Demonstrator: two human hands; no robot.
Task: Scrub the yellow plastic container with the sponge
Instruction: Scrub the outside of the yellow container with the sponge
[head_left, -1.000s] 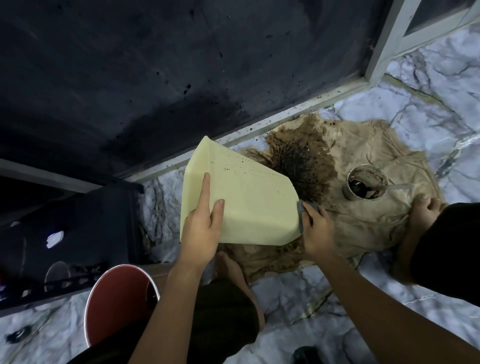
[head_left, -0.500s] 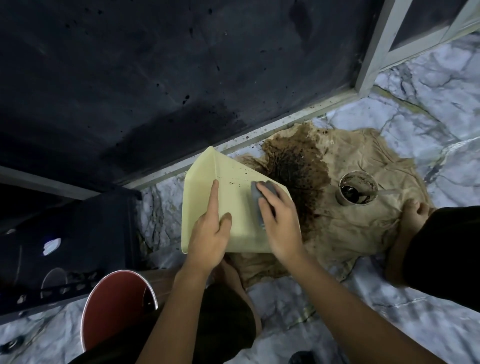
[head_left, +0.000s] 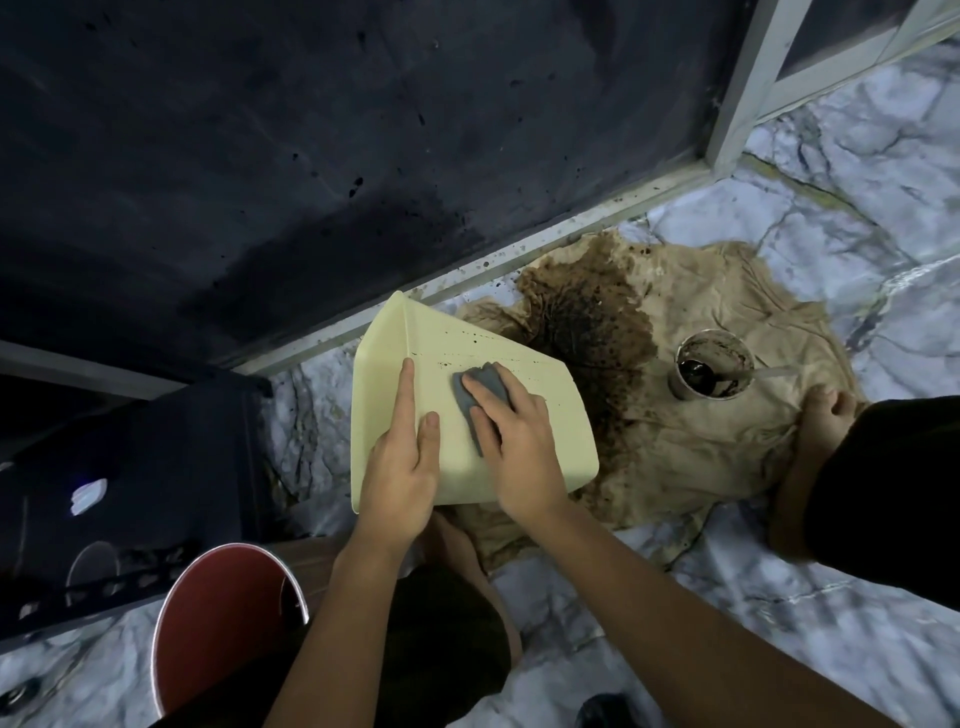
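Note:
A pale yellow plastic container (head_left: 545, 410) lies tilted on its side over a stained cloth, one broad wall facing up with small dark specks on it. My left hand (head_left: 402, 467) rests on that wall near its left edge, index finger stretched out, holding the container steady. My right hand (head_left: 511, 441) presses a grey sponge (head_left: 475, 397) flat against the middle of the wall, fingers laid over it. Most of the sponge is hidden under my fingers.
A beige cloth (head_left: 717, 457) with a dark brown wet stain covers the marble floor. A small cup (head_left: 714, 366) of dark residue stands on it at the right. A red bucket (head_left: 218, 618) is near my left arm. A black wall rises behind, and my knees and feet flank the cloth.
My right hand has carried the sponge from the container's right edge up onto its top wall and leftward toward the middle. My left hand has stayed on the container.

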